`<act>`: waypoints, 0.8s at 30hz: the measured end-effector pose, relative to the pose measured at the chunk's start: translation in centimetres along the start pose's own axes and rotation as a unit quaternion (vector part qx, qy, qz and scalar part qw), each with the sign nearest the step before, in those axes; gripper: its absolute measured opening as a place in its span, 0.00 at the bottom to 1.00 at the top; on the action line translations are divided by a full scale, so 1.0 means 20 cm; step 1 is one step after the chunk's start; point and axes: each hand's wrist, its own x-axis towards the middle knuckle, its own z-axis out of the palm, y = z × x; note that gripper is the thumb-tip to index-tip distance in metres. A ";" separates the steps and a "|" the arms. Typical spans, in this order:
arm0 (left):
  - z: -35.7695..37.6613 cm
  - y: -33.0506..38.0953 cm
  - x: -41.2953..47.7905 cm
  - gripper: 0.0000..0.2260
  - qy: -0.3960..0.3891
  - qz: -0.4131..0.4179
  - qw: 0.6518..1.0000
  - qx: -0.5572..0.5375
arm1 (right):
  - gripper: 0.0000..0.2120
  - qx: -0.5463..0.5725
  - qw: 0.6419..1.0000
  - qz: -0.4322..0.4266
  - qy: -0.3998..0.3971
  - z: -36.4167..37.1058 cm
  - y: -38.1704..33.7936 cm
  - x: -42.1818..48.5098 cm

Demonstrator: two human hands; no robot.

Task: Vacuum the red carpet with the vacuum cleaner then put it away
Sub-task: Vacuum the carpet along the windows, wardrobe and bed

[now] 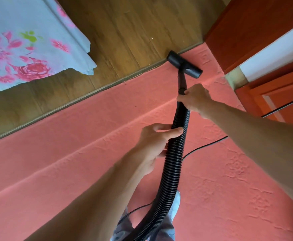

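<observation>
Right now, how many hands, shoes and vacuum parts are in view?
Hands: 2, left hand and right hand, both gripping the hose.
Shoes: 1, a white shoe.
Vacuum parts: 4, nozzle, tube, hose, cord.
Total: 7.

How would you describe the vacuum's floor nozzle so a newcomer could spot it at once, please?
Find the red carpet and follow its far edge, where it meets the wooden floor. The floor nozzle sits there: a short, smooth black crossbar, unlike the ribbed hose behind it.
</observation>
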 end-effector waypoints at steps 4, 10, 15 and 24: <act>-0.02 0.00 0.05 0.15 -0.003 -0.005 1.000 0.000 | 0.20 0.021 1.000 -0.003 -0.004 0.03 -0.01 0.03; -0.32 0.07 -0.12 0.10 -0.167 -0.010 0.985 0.033 | 0.15 0.046 0.994 -0.023 -0.093 -0.04 -0.14 -0.16; -0.39 0.14 -0.19 0.08 -0.247 -0.015 0.968 0.043 | 0.08 0.034 0.988 -0.016 -0.150 -0.15 -0.23 -0.29; -0.15 0.07 -0.05 0.15 -0.058 -0.003 0.998 0.007 | 0.16 0.038 0.997 -0.009 -0.064 -0.04 -0.16 -0.04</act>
